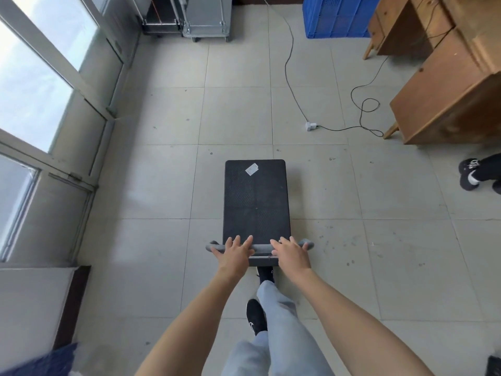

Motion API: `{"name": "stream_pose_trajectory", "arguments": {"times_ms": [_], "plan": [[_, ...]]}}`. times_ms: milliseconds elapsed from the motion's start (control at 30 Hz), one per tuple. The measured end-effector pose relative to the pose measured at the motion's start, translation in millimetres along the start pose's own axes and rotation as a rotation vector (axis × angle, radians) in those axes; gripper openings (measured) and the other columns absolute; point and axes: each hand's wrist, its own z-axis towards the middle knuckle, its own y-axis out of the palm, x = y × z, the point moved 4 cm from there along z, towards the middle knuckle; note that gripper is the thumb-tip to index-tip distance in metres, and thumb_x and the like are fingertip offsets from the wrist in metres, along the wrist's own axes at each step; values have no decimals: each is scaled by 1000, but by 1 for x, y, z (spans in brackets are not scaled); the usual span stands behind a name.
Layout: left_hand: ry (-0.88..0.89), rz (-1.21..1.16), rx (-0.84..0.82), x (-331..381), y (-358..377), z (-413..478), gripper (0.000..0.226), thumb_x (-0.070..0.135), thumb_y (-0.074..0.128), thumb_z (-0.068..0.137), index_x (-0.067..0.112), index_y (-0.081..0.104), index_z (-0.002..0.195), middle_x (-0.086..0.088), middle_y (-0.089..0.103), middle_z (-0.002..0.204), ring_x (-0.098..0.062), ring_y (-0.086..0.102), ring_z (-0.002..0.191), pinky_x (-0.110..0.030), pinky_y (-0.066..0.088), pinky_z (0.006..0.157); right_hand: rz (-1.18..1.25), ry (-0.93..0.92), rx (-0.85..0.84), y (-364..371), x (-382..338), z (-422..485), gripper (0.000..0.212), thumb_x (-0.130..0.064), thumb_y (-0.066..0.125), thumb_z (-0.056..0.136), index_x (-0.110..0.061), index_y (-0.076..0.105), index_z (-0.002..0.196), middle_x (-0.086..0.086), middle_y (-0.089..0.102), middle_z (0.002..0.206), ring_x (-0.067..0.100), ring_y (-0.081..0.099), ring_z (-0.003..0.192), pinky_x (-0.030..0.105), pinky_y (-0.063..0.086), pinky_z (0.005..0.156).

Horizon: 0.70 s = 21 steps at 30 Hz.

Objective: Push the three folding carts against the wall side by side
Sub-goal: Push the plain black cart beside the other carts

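Head view, nearest first: the left hand and the right hand rest side by side on the grey handle of a folding cart. The fingers of both lie nearly straight across the bar, spread and draped over it rather than wrapped round it. The cart stands in the middle of the tiled floor, well apart from any wall. Its black, ribbed deck is a flat rectangle with rounded corners and a small white label near the far edge.

Beyond it a white plug block and its cable lie on the floor beside a wooden counter. At the far wall two more carts stand side by side, and a blue crate sits to their right, its inside out of sight.
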Motion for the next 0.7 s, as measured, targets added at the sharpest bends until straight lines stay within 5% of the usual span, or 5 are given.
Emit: {"name": "stream_pose_trajectory", "arguments": {"times_ms": [533, 700], "plan": [[-4, 72, -72, 20, -146, 168, 61, 18, 52, 96, 36, 24, 148, 0, 36, 146, -26, 27, 137, -81, 12, 98, 56, 12, -3, -127, 5, 176, 29, -12, 54, 92, -24, 52, 118, 7, 57, 119, 34, 39, 130, 61, 33, 100], [-12, 13, -25, 17, -191, 227, 51, 26, 43, 100, 38, 26, 147, 1, 39, 144, -24, 26, 138, -80, 9, 100, 70, 26, 25, -162, 1, 236, 30, -12, 56, 91, -25, 51, 118, 7, 55, 121, 33, 34, 136, 67, 25, 102]]}}
